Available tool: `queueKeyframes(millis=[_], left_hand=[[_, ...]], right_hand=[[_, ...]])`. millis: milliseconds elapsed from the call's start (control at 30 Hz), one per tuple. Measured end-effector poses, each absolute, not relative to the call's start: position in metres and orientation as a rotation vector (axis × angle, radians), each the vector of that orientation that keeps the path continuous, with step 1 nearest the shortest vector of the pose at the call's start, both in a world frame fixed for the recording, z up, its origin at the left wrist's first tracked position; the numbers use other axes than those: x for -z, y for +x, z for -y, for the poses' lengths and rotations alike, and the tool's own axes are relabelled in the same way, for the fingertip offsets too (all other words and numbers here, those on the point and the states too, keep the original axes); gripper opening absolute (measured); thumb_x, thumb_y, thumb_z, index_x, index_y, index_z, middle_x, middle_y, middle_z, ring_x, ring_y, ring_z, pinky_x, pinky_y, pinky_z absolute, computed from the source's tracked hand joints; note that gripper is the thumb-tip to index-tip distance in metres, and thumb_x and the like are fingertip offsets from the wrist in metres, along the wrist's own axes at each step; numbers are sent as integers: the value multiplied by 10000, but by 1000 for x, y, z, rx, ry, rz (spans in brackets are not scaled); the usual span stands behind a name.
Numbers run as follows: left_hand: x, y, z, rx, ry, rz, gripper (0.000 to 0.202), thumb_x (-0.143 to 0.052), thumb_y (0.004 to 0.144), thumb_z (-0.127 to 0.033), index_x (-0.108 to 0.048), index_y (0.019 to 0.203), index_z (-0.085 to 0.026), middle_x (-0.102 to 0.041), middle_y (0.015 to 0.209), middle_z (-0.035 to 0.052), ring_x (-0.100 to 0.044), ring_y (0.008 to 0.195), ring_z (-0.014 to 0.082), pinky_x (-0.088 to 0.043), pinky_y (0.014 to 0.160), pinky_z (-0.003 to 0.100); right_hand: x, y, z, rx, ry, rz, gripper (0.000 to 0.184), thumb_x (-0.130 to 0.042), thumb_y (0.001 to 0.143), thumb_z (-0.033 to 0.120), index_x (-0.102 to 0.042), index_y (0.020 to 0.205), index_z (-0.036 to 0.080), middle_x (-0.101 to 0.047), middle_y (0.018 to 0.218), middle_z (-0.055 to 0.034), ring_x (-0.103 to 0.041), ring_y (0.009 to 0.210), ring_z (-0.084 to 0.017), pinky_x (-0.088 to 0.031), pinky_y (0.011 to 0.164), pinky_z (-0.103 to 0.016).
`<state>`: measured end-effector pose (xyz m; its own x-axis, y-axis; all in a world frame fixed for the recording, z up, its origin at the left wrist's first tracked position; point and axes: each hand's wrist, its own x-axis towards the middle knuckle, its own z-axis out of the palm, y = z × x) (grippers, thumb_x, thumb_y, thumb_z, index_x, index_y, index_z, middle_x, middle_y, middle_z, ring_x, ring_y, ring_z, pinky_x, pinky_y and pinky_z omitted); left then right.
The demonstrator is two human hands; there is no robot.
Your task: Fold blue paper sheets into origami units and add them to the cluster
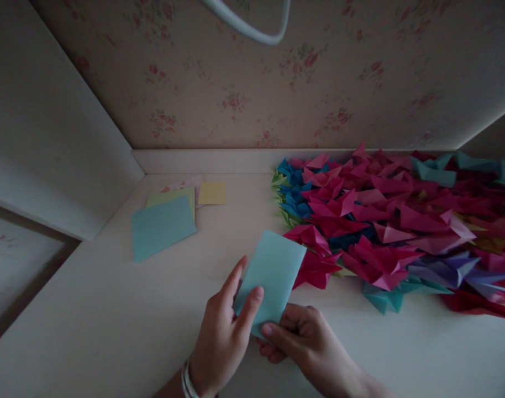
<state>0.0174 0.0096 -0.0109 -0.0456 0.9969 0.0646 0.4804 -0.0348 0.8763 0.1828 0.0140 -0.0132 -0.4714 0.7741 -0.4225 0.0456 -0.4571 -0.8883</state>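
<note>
- Lying left on the surface (pixel 90 309): loose sheets (pixel 163 229).
- Left hand (pixel 223 330): grip holding the paper (pixel 275 268) over the surface; light pressure should avoid dents.
- Right hand (pixel 304 338): grip pinching the paper's near end; squaring edges before pressing would likely give cleaner creases.
- Far right: folded shapes (pixel 380 221).

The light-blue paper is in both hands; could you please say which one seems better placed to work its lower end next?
Probably the right hand: it pinches the light-blue paper at its lower end, while the left hand holds its left side, higher up.
</note>
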Motion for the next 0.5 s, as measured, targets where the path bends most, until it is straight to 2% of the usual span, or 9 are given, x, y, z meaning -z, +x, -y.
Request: queueKeyframes(millis=[133,233,400,500], left_hand=[[8,18,-10,-922,1568,-1501,422,-478,1008,-362,-526,1383,-173,-695,1306,121,-677,1156,224,-545,962,295],[6,20,-8,-910,1563,-1452,425,-472,1010,-357,-502,1399,-187,-718,1254,117,-718,1044,215,-567,904,280],[6,20,-1,-860,1544,-1397,449,-480,1005,-342,-467,1433,-207,-720,1245,116,-720,1021,230,-588,879,303],[8,19,2,-827,1573,-1361,459,-495,992,-335,-485,1430,-199,-703,1279,134,-713,1052,257,-583,919,348]], right_hand=[[8,186,-16,-1935,-1156,1274,488,-648,853,580,-740,710,123,-707,642,-57,-634,598,-152,-485,597,-239],[9,191,-18,-1826,-1222,1220,525,-617,883,573,-696,617,127,-636,572,-30,-558,560,-138,-417,563,-242],[17,205,-26,-1553,-1235,1064,463,-641,910,465,-667,572,148,-634,612,-37,-566,625,-169,-447,628,-280],[16,211,-33,-1430,-1221,940,435,-679,896,404,-652,540,156,-602,570,-29,-539,584,-157,-427,552,-262]])
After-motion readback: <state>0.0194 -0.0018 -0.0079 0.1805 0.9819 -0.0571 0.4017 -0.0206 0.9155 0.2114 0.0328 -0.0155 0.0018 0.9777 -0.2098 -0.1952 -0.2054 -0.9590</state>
